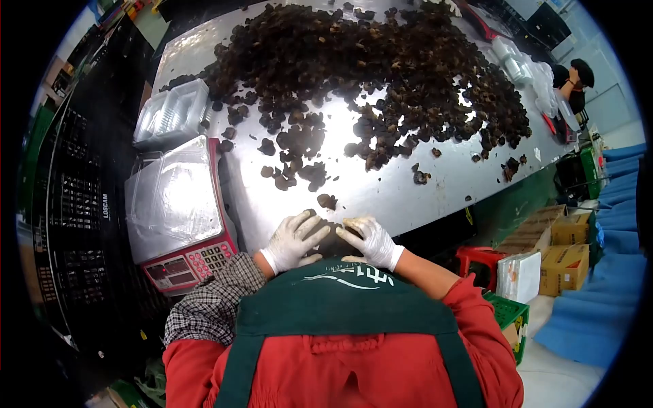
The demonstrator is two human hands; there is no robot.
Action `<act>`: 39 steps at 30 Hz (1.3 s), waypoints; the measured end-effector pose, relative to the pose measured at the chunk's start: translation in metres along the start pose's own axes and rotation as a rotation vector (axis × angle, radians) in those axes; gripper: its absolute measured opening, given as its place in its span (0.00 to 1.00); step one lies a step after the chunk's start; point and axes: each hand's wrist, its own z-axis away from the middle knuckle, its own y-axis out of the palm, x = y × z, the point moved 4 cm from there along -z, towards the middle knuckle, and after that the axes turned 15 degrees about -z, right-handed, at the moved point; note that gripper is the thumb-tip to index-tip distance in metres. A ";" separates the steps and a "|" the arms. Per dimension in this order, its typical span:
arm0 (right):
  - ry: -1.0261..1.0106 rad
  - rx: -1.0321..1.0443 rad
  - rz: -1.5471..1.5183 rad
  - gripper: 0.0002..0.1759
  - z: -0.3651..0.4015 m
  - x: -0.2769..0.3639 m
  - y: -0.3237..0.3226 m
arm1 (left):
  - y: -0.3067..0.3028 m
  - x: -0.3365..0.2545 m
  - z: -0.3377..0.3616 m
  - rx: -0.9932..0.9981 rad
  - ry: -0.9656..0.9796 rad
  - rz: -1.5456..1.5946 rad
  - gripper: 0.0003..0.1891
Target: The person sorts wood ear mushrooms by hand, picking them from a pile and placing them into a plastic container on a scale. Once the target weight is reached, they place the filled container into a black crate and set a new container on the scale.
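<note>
Both of my hands wear thin white gloves and meet at the near edge of the metal table (252, 183). My left hand (294, 241) curves round the left side of a dark clump of mushrooms (331, 243), its fingers pointing inward. On the clump's right side, my right hand (371, 243) presses in with bent fingers. The green apron hides the clump's lower part. Just beyond my fingertips lies one loose brown mushroom (327, 201). A large heap of dark brown, ruffled mushrooms (326, 54) spreads over the far part of the table, with scattered pieces nearer to me.
To the left stands a red weighing scale (178, 211) with a clear lid on its plate. Stacked clear plastic trays (173, 112) sit behind it. Black crates (78, 197) line the far left. At right are a red stool (476, 262), cardboard boxes (566, 268) and another person's arm (570, 85).
</note>
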 end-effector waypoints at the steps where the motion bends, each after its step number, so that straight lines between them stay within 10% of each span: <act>1: -0.033 0.006 0.008 0.39 -0.002 0.001 0.001 | -0.002 -0.001 0.002 -0.033 0.019 -0.021 0.39; 11: 0.292 -0.244 -0.363 0.27 -0.063 -0.014 0.001 | 0.005 0.035 -0.035 -0.093 -0.321 0.260 0.26; 13: 0.594 -0.064 -0.593 0.23 -0.096 -0.014 -0.027 | -0.010 0.052 -0.047 0.372 -0.915 1.064 0.22; 15: 0.750 0.069 -0.828 0.20 -0.124 -0.029 -0.045 | -0.035 0.070 -0.060 0.302 -0.956 1.145 0.21; 28: 0.390 0.315 -0.981 0.18 -0.337 0.080 -0.040 | -0.208 0.166 0.058 -0.126 -1.066 1.200 0.19; 39: 0.437 0.404 -1.003 0.19 -0.392 0.087 0.042 | -0.185 0.199 0.143 -0.272 -1.224 1.249 0.20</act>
